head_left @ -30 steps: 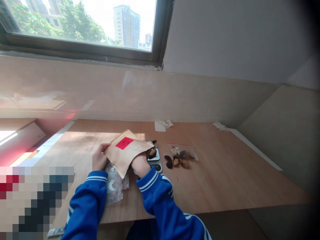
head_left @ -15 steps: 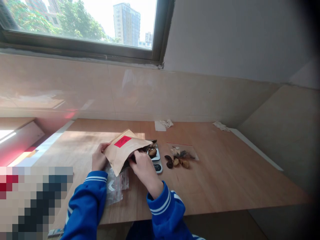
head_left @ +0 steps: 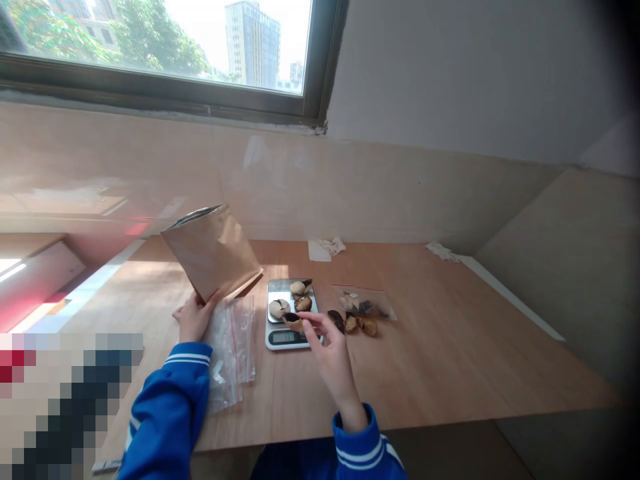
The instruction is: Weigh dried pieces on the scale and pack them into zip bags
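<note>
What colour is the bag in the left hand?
The bag is tan brown, silvery inside its mouth; head view.

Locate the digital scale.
In the head view, the digital scale sits on the wooden table, between a clear zip bag and a smaller bag of dried pieces.

The right hand (head_left: 327, 357), pinching a dark dried piece (head_left: 293, 322), sits over the front right corner of the white digital kitchen scale (head_left: 291, 313) and blocks that side. Left of the scale, a transparent zip bag with red stripes (head_left: 233, 353) lies flat, just beside it. The left hand (head_left: 195, 319) holds a tilted brown kraft paper pouch (head_left: 213, 252) up, obstructing the space over the bag's far left corner. Right of the scale, a transparent plastic bag of dried pieces (head_left: 367, 308) lies near. A hand can pass over the light wooden tabletop (head_left: 450, 353) right of that bag, or along the strip in front of the scale.
</note>
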`<state>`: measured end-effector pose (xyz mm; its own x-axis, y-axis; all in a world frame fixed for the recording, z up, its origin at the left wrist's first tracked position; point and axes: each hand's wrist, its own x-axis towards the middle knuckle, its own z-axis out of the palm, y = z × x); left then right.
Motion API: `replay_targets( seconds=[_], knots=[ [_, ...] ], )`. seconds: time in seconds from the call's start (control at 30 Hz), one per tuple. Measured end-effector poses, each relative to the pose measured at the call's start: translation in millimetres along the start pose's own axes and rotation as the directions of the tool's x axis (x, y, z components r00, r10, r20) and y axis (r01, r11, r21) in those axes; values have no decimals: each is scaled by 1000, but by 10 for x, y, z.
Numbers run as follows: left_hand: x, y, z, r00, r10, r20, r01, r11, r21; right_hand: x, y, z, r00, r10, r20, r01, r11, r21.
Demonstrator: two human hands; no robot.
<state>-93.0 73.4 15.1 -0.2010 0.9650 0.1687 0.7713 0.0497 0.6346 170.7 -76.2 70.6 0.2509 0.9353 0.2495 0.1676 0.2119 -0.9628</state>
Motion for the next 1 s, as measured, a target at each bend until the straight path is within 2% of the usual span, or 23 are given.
replay_targets(
  seconds=[0.1, 0.2, 0.33, 0.43, 0.5, 0.6, 0.73, 0.87, 1.0],
  knots=[
    [-3, 11, 3, 1000, -4, -18, 4, 1000, -1, 172, 76, 57, 993, -102, -63, 91, 984, -150],
    [4, -1, 21, 1000, 26, -9, -25, 998, 54, 471, 131, 191, 973, -221, -70, 182, 916, -358],
    [26, -53, 58, 1000, 16, -5, -16, 997, 74, 804, 238, 394, 981, -191, -25, 139, 794, -591],
    [38, -88, 83, 999, 35, -12, -34, 997, 67, 834, 311, 411, 984, -176, 0, 134, 750, -648],
    [40, -94, 88, 999, 40, -14, -39, 997, 65, 769, 357, 316, 973, -231, -17, 170, 761, -626],
    [36, -78, 81, 1000, 11, -1, -11, 998, 55, 623, 475, 49, 931, -340, -129, 206, 784, -585],
    [27, -60, 75, 999, 4, -39, -6, 999, -43, 395, 767, -335, 884, -381, -272, 158, 790, -592],
    [1, -56, 69, 984, -14, -178, -17, 985, -170, 202, 1050, -527, 887, -361, -288, 70, 722, -688],
    [-86, 20, 4, 941, 55, -334, -143, 959, -245, 155, 1183, -538, 915, -341, -214, 46, 615, -787]
  ],
)
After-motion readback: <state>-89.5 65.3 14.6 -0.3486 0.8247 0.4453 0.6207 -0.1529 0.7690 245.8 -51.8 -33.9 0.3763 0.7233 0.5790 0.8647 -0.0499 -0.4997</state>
